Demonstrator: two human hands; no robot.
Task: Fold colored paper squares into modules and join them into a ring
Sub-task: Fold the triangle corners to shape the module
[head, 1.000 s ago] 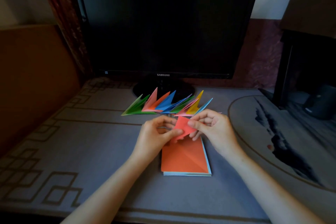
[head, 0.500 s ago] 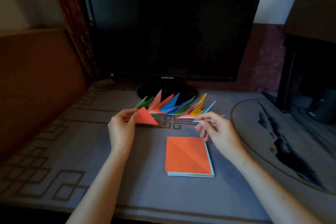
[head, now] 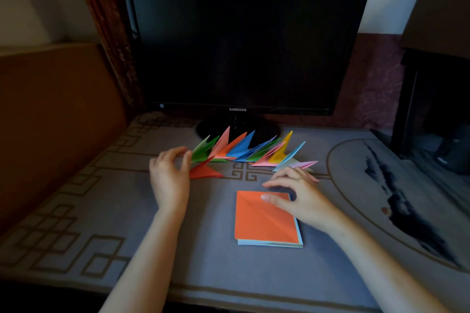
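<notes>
Currently both hands are unclenched: left hand (head: 170, 180) sits loose-fingered beside the red module (head: 205, 172) at the left end of the module row (head: 244, 151); right hand (head: 301, 199) spreads over the paper stack (head: 264, 221) on the worktop (head: 101, 211).

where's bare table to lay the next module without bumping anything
Bare cloth left of the left hand, out to the wood panel. A smaller patch between the red module and the stack. Also the near strip in front of the stack. Crowded: the module row before the monitor foot, and its right end by the right hand.
</notes>
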